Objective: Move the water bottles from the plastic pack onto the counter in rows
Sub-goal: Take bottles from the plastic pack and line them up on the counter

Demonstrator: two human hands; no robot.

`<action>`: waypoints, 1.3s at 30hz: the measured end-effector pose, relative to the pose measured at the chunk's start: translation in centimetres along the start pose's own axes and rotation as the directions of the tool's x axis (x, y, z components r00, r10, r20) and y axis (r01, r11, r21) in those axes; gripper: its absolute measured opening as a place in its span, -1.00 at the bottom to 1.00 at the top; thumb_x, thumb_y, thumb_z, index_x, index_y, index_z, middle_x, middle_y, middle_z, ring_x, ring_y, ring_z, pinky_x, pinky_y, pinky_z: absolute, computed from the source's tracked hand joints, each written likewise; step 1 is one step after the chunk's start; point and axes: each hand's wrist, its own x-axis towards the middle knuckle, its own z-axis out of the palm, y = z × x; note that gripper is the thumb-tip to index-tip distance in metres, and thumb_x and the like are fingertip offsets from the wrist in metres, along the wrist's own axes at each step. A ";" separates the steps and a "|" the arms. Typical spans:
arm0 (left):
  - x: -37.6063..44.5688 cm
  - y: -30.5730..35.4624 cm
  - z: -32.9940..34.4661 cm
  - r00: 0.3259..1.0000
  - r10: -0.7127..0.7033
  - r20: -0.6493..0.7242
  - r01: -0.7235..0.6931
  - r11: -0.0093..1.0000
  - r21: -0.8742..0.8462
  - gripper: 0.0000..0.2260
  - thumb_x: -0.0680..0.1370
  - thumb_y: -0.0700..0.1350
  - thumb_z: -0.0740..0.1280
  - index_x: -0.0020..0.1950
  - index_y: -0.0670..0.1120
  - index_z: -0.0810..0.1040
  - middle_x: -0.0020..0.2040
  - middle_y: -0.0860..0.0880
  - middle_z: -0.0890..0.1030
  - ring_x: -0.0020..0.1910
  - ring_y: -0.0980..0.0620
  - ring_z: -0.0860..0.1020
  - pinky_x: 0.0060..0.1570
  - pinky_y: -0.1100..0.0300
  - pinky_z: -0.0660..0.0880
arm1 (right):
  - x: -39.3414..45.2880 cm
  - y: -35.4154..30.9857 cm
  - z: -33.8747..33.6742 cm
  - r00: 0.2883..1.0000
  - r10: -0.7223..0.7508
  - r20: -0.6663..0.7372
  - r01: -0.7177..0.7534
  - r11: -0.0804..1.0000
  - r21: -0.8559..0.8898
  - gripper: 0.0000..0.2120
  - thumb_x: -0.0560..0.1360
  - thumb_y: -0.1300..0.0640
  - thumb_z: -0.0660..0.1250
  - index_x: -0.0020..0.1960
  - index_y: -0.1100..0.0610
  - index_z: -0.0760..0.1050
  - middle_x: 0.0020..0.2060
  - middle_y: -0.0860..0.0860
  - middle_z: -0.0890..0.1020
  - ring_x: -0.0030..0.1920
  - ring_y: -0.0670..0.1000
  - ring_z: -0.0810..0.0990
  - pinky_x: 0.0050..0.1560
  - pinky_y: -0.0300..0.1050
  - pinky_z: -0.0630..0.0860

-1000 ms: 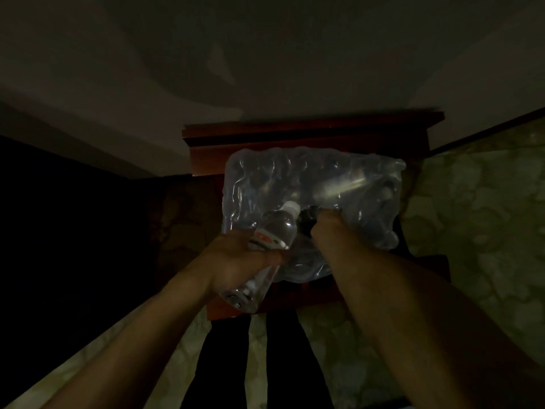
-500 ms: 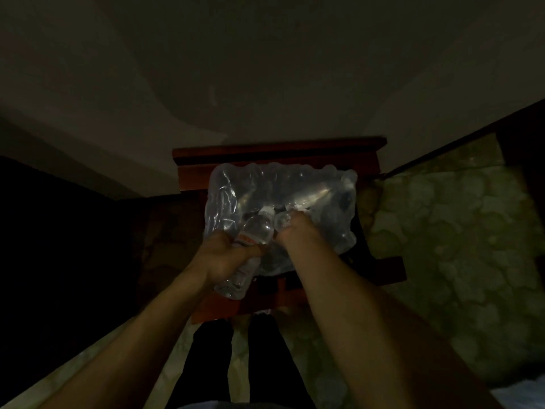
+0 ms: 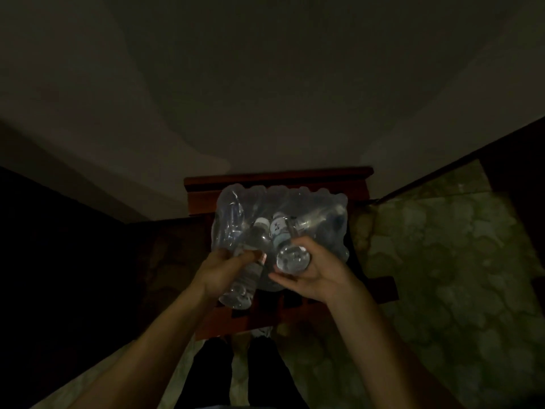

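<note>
Since the earlier frame, right hand [image 3: 317, 271] has drawn a second bottle [image 3: 287, 246] from the pack [image 3: 318, 208]; left hand [image 3: 224, 270] grips the first bottle [image 3: 249, 261]. Both clasped, just before the pack; none yet placed in view.

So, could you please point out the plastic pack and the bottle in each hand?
Pack [image 3: 318, 208]: head view, top wrap.
Left bottle [image 3: 246, 278]: head view, body.
Right bottle [image 3: 292, 259]: head view, base.

Dim room | left hand [image 3: 219, 271] grips bottle [image 3: 246, 270] | right hand [image 3: 317, 271] grips second bottle [image 3: 287, 246] | plastic pack [image 3: 312, 211] at 12 o'clock on wooden stand [image 3: 277, 178]
</note>
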 end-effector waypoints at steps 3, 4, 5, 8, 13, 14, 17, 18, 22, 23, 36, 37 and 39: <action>-1.1 0.6 -0.2 1.000 0.024 0.004 -0.023 0.993 -0.119 -0.42 0.25 0.26 0.53 0.08 -0.13 0.66 -0.10 -0.09 0.76 -0.12 -0.08 0.73 -0.15 0.05 0.62 | -1.4 0.6 0.0 1.000 -0.010 0.016 0.013 0.987 -0.158 -0.73 0.39 0.23 0.46 0.09 0.21 0.59 -0.03 0.20 0.72 0.04 0.19 0.67 -0.15 0.11 0.65; -1.4 1.0 -0.3 1.000 0.025 0.016 -0.022 0.985 -0.170 -0.38 0.23 0.26 0.55 0.11 -0.14 0.65 -0.06 -0.12 0.75 -0.06 -0.15 0.72 -0.03 -0.05 0.62 | -1.8 0.7 0.1 1.000 -0.015 0.022 0.019 0.981 -0.192 -0.72 0.40 0.24 0.45 0.10 0.21 0.59 0.02 0.21 0.70 0.06 0.19 0.67 -0.17 0.08 0.65; -1.8 1.4 -0.5 0.999 0.035 0.024 -0.030 0.978 -0.205 -0.37 0.24 0.25 0.56 0.13 -0.15 0.65 -0.03 -0.15 0.74 -0.02 -0.19 0.71 0.05 -0.12 0.61 | -2.2 0.8 0.1 0.999 -0.025 0.026 0.030 0.976 -0.217 -0.72 0.41 0.25 0.44 0.12 0.22 0.58 0.08 0.22 0.67 0.10 0.19 0.65 -0.17 0.07 0.65; -2.7 3.0 -1.0 0.996 0.091 -0.010 -0.090 0.964 -0.250 -0.51 0.39 0.16 0.51 0.15 -0.16 0.63 -0.03 -0.17 0.74 -0.03 -0.19 0.72 0.08 -0.15 0.61 | -3.2 1.2 0.5 0.995 -0.059 0.081 0.073 0.979 -0.189 -0.78 0.42 0.31 0.40 0.06 0.26 0.56 0.03 0.24 0.66 0.08 0.20 0.64 -0.06 0.09 0.64; -3.7 6.0 -1.8 0.983 0.181 0.018 -0.171 0.953 -0.250 -0.64 0.51 0.19 0.33 0.02 -0.04 0.73 -0.02 -0.09 0.74 -0.03 -0.04 0.72 -0.03 -0.01 0.57 | -4.5 1.0 3.0 0.953 -0.241 0.185 0.278 0.937 -0.211 -0.70 0.45 0.28 0.37 0.18 0.24 0.52 0.01 0.18 0.67 0.02 0.13 0.66 -0.09 -0.02 0.65; -3.8 6.4 -1.9 0.980 0.196 0.019 -0.185 0.949 -0.254 -0.66 0.53 0.19 0.28 -0.04 0.01 0.74 -0.06 -0.05 0.75 -0.10 0.02 0.73 -0.10 0.04 0.56 | -4.6 1.0 3.7 0.942 -0.282 0.184 0.319 0.923 -0.215 -0.70 0.46 0.26 0.37 0.19 0.20 0.50 0.03 0.16 0.67 0.02 0.12 0.67 -0.11 -0.03 0.65; -4.2 7.3 -1.8 0.967 0.254 0.011 -0.243 0.938 -0.247 -0.64 0.57 0.19 0.18 -0.09 0.09 0.73 -0.08 -0.01 0.75 -0.14 0.05 0.73 -0.17 0.07 0.58 | -4.6 1.0 6.0 0.906 -0.394 0.155 0.422 0.871 -0.250 -0.59 0.41 0.08 0.49 0.21 0.08 0.48 0.02 0.10 0.70 0.02 0.10 0.70 -0.05 0.01 0.66; -4.4 7.5 -1.9 0.963 0.269 0.007 -0.260 0.934 -0.246 -0.63 0.59 0.20 0.17 -0.07 0.09 0.73 -0.06 -0.02 0.75 -0.11 0.04 0.73 -0.15 0.05 0.59 | -4.6 0.9 6.6 0.895 -0.419 0.152 0.445 0.855 -0.266 -0.52 0.36 -0.01 0.53 0.22 0.05 0.48 0.03 0.08 0.70 0.03 0.08 0.71 -0.01 0.02 0.66; -5.4 8.8 -2.5 0.954 0.299 0.037 -0.277 0.920 -0.276 -0.57 0.52 0.23 0.33 0.17 -0.05 0.66 0.10 -0.15 0.72 0.06 -0.10 0.71 0.04 -0.06 0.60 | -4.4 1.0 8.1 0.881 -0.442 0.172 0.473 0.838 -0.272 -0.41 0.34 -0.14 0.53 0.30 0.03 0.49 0.08 0.05 0.71 0.04 0.04 0.71 -0.01 0.00 0.66; -5.6 9.0 -2.8 0.955 0.295 0.031 -0.273 0.916 -0.294 -0.54 0.47 0.20 0.40 0.20 -0.09 0.64 0.10 -0.16 0.71 0.06 -0.12 0.71 0.02 -0.04 0.61 | -4.4 1.2 8.2 0.880 -0.440 0.181 0.475 0.838 -0.269 -0.42 0.35 -0.13 0.53 0.30 0.02 0.49 0.06 0.04 0.72 0.04 0.03 0.72 0.00 -0.01 0.66; -10.5 11.4 -9.1 0.893 0.405 -0.198 -0.450 0.826 -0.339 -0.64 0.50 0.03 0.44 0.22 -0.10 0.52 -0.19 -0.03 0.75 -0.26 0.01 0.73 -0.36 0.16 0.61 | -9.4 3.0 13.8 0.724 -0.542 0.426 0.652 0.740 -0.165 -0.58 0.48 0.14 0.42 0.31 0.18 0.49 0.10 0.18 0.69 0.12 0.16 0.68 0.19 0.09 0.57; -11.6 11.6 -9.4 0.879 0.422 -0.220 -0.474 0.819 -0.324 -0.56 0.42 0.08 0.50 0.20 -0.08 0.51 -0.19 -0.04 0.75 -0.26 0.02 0.73 -0.36 0.16 0.61 | -10.0 3.0 14.1 0.706 -0.540 0.458 0.668 0.723 -0.178 -0.59 0.48 0.17 0.41 0.31 0.18 0.48 0.10 0.18 0.69 0.12 0.17 0.67 0.18 0.09 0.57; -13.7 11.8 -9.7 0.852 0.448 -0.270 -0.514 0.815 -0.269 -0.41 0.24 0.17 0.57 0.15 -0.02 0.48 -0.10 -0.07 0.73 -0.24 0.03 0.73 -0.36 0.20 0.62 | -11.1 3.0 14.7 0.673 -0.532 0.514 0.701 0.680 -0.214 -0.62 0.50 0.25 0.37 0.31 0.18 0.47 0.09 0.18 0.69 0.12 0.17 0.67 0.16 0.08 0.57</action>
